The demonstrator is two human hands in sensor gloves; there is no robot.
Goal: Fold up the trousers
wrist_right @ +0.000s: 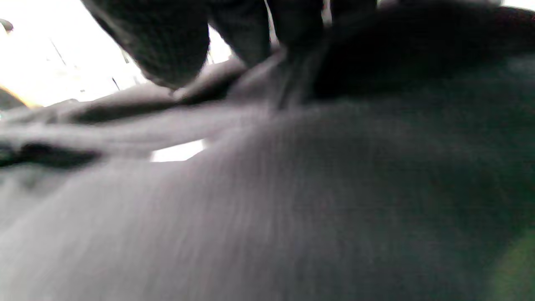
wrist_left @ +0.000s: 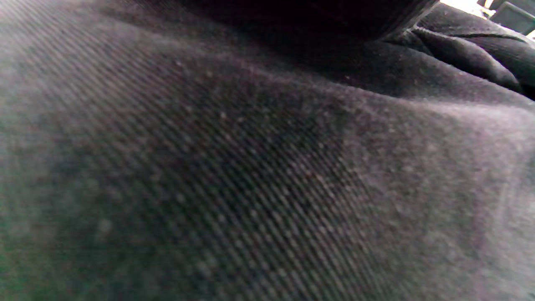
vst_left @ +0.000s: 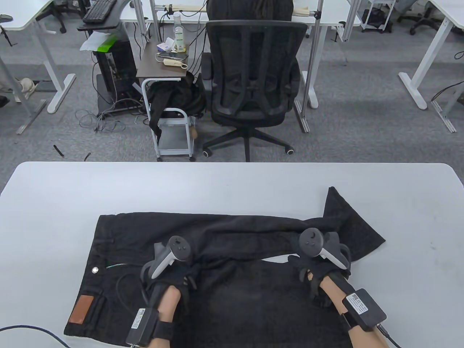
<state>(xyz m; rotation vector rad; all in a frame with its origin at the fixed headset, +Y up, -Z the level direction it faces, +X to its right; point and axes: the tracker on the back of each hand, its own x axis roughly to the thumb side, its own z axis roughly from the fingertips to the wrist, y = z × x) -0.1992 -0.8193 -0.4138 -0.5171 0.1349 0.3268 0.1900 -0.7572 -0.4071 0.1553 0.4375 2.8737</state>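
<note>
Lying flat on white table point(vst_left: 54, 203), black trousers point(vst_left: 224, 232), both hands point(vst_left: 181, 275) point(vst_left: 319, 275) resting on fabric, grip unclear

The black denim trousers point(vst_left: 232, 253) ran off the table view's bottom edge. On them, both gloved hands' fingers were too dark to make out. The right wrist view was blurred.

Black-gloved left hand point(vst_left: 177, 279), grey-white tracker point(vst_left: 170, 253)

Left hand point(vst_left: 174, 272) palm down, right hand point(vst_left: 319, 272) palm down, forearms parallel, well apart
</note>
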